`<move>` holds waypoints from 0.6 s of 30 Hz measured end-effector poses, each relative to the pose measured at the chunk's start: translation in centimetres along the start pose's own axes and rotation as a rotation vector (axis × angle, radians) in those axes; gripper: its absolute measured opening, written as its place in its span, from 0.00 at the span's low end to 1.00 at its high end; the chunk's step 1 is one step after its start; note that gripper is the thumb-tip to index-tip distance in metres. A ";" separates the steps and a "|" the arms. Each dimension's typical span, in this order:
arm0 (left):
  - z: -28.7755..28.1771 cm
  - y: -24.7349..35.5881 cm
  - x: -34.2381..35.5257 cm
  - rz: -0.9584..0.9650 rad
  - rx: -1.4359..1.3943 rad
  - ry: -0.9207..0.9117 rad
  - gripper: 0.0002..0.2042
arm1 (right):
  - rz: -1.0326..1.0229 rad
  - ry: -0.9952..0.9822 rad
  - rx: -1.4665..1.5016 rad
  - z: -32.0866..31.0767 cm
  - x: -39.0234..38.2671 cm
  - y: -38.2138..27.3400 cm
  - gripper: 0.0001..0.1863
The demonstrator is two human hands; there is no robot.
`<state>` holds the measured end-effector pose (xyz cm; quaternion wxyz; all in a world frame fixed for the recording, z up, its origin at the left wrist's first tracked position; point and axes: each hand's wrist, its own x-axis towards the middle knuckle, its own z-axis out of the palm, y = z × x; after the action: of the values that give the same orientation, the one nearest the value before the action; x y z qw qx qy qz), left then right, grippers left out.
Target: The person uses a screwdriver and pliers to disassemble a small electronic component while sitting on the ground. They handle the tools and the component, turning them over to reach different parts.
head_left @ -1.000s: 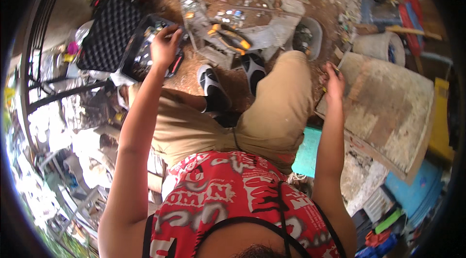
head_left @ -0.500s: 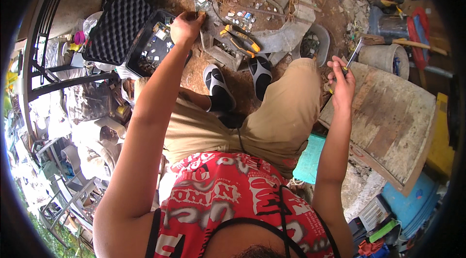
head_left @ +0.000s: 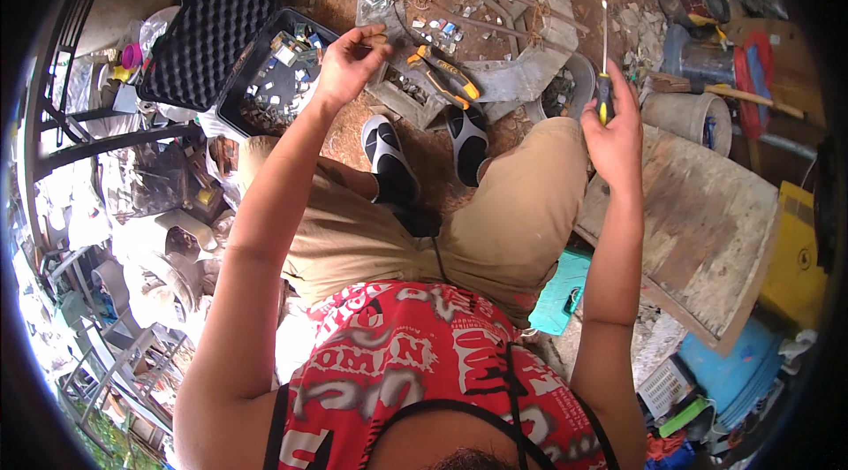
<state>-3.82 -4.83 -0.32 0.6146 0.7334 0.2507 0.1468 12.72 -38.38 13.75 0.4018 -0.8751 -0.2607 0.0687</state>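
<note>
My left hand (head_left: 346, 69) is raised near the left edge of a worn grey ring-shaped frame. Its fingers are pinched together, and whatever they hold is too small to make out. In my right hand (head_left: 616, 136), over my right knee, is a screwdriver (head_left: 605, 86) with a yellow and black handle, its metal shaft pointing away from me. Pliers (head_left: 444, 77) with orange and black handles lie on the near part of the grey frame (head_left: 521, 81). Small electronic scraps (head_left: 439, 30) are scattered inside the ring.
An open black case (head_left: 234, 108) with a foam-lined lid (head_left: 208, 37) holds small parts at the left. On the right are a worn wooden board (head_left: 698, 214), a grey bucket (head_left: 685, 121) and a tub (head_left: 579, 81) beside the frame. A turquoise piece (head_left: 561, 293) lies by my right thigh.
The screwdriver has swung from slanting right to nearly upright in the picture, and my right hand has turned around its handle. My left hand has shifted slightly right and nearer.
</note>
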 end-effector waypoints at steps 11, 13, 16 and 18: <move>0.5 -2.1 0.1 -0.040 -0.032 0.037 0.14 | -0.231 -0.333 0.025 7.6 3.8 -8.9 0.28; 0.8 -4.2 0.3 -0.095 -0.245 0.045 0.15 | -0.225 -0.353 0.055 9.2 4.2 -8.7 0.27; 0.4 -5.2 0.4 -0.177 -0.402 0.024 0.18 | -0.203 -0.357 0.103 11.0 4.0 -7.9 0.26; 0.4 -4.7 0.3 -0.119 -0.244 0.055 0.18 | -0.119 -0.399 0.162 11.4 3.6 -8.0 0.25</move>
<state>-4.26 -4.43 -4.99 0.6998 0.6327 0.2906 0.1597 8.79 -24.59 12.39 0.4146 -0.7922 -0.3798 0.2374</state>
